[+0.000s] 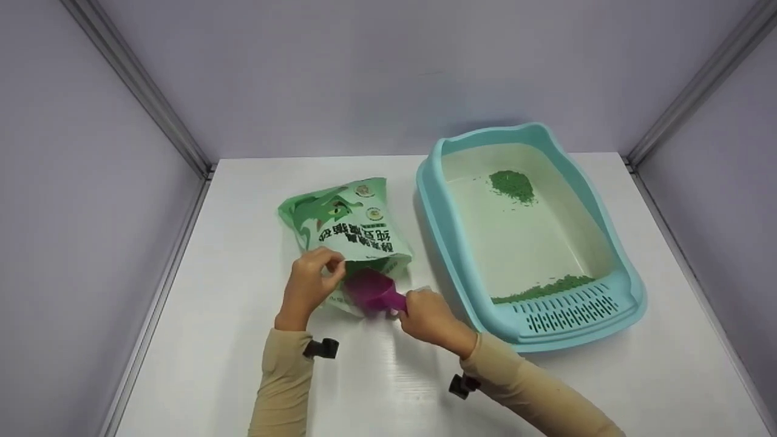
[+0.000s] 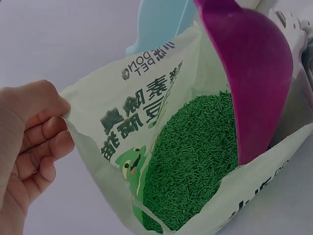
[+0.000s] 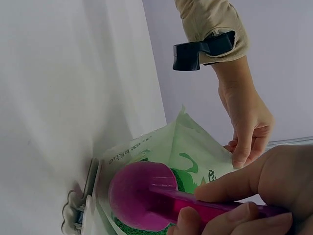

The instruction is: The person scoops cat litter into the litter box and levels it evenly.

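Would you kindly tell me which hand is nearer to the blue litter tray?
Right: the right hand grips the purple scoop just left of the litter tray. The left hand is farther left, pinching the open edge of the green bag.

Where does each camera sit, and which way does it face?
Head: worn on the head, facing forward and down at a green printed bag, rounded light-blue plastic tray, left hand, right hand and tan fabric sleeves.
Left wrist: worn there, facing the bag's open mouth, small green pellets and magenta plastic scoop; part of the left hand shows.
Right wrist: worn there, facing along the scoop's handle toward the bag; part of the right hand, plus left hand and sleeve, show.
Both wrist views share bag, scoop and pellets.
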Tool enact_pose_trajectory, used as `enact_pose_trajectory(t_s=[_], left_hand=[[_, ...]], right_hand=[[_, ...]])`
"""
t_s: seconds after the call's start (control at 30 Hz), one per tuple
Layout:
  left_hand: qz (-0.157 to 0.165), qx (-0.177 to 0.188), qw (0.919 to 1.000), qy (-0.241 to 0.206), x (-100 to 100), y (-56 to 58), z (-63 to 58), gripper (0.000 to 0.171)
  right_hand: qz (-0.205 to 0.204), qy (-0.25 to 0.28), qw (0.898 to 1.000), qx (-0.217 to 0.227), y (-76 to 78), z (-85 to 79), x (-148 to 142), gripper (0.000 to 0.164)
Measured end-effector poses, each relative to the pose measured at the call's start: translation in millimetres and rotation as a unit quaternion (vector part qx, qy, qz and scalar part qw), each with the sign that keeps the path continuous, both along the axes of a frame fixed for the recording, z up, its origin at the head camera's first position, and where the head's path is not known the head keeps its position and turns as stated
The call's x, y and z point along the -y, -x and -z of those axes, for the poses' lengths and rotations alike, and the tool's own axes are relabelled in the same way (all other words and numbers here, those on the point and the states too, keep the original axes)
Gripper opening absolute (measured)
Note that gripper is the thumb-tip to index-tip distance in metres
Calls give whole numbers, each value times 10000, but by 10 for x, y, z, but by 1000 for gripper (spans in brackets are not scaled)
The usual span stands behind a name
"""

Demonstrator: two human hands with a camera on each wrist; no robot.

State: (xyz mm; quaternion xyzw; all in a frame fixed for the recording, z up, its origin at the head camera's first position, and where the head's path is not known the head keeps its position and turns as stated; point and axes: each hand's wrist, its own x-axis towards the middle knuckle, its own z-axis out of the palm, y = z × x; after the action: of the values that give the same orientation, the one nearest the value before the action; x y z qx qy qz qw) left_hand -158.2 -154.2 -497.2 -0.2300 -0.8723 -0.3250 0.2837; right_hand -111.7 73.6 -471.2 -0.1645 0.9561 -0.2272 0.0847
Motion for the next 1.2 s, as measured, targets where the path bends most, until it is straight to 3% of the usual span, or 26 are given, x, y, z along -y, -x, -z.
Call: enact_pose_trajectory(t_s=[0.33, 0.67, 0.97, 1.2], left_hand=[[-19, 69, 10000, 16, 12, -17, -28, 8], [-13, 61, 10000, -43, -6, -9, -16, 8], [-23, 77, 10000, -56, -15, -7, 0, 9], [3, -129, 9999, -78, -27, -9, -13, 9]], right_hand=[[112, -205, 9992, -323, 4, 63, 204, 15], [199, -328, 9964, -759, 93, 236, 396, 15], [386, -59, 9948, -940, 147, 421, 512, 12], [465, 127, 9919, -1179, 138, 522, 539, 8]])
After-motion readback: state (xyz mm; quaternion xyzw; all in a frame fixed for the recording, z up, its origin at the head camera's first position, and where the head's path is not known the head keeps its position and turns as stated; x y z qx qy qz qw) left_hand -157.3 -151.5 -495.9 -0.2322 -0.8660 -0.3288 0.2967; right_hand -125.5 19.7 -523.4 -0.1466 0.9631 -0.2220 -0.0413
